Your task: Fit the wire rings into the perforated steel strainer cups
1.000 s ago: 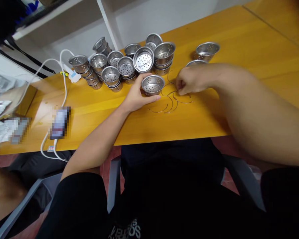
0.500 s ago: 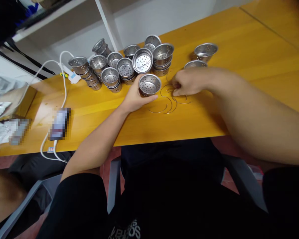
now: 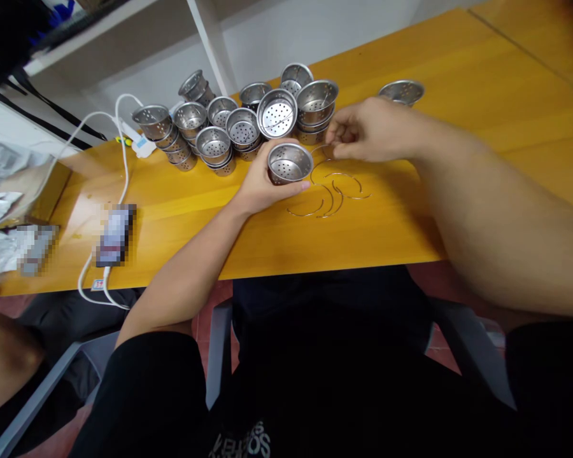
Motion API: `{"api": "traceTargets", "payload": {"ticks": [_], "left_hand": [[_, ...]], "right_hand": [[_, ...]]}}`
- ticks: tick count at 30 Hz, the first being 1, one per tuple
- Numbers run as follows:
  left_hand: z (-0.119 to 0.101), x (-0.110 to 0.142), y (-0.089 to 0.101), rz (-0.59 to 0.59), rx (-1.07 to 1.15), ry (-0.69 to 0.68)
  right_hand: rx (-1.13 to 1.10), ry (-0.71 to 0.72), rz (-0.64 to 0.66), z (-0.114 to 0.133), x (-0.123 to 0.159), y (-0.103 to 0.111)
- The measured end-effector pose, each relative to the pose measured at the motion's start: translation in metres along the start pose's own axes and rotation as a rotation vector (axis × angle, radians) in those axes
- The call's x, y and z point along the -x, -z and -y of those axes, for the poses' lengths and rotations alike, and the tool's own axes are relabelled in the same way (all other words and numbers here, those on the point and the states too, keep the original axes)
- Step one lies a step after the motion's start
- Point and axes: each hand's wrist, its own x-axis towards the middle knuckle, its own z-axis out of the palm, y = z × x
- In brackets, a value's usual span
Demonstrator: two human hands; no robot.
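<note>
Near the centre of the frame, a perforated metal cup [image 3: 290,163] is held by the left hand [image 3: 262,178], its thumb and fingers curved around the wall. To the right, above thin curved wires [image 3: 332,198], the fingers of the right hand [image 3: 363,133] are bent inward; whether anything is pinched cannot be told.

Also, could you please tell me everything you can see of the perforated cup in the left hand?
The perforated cup is round, open-topped and silvery, apparently shiny metal, with a rolled-looking rim and small holes in its base. Its mouth faces up, and no wire shows across it. The left hand curls around its left and near sides. Curved wires lie nearby on the table; whether the base touches the tabletop is unclear.
</note>
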Motion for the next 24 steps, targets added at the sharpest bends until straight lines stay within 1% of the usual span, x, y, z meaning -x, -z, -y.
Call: {"api": "traceTargets", "payload": {"ticks": [3,5,7,12,15,17,21,24], "left_hand": [[-0.009,0.0,0.002,-0.043,-0.024,0.019],[-0.01,-0.001,0.003,-0.04,-0.021,0.046],[-0.009,-0.002,0.002,-0.038,-0.014,0.068],[0.001,-0.003,-0.002,-0.068,-0.06,0.053],[0.013,-0.003,-0.006,-0.073,-0.08,0.035],[0.019,-0.002,-0.008,-0.076,-0.061,0.034],[0.021,0.0,-0.008,-0.084,-0.047,0.073],[0.018,0.0,-0.007,-0.071,-0.044,0.067]], "right_hand": [[-0.005,-0.028,0.022,0.004,0.001,0.001],[-0.008,-0.041,0.029,0.005,0.0,-0.001],[-0.062,-0.039,0.018,0.004,-0.001,-0.004],[-0.253,0.0,-0.096,0.006,0.0,-0.01],[-0.31,0.024,-0.194,0.015,0.002,-0.014],[-0.299,0.042,-0.245,0.021,0.003,-0.018],[-0.262,0.018,-0.237,0.027,0.001,-0.03],[-0.271,0.034,-0.229,0.028,-0.001,-0.037]]}}
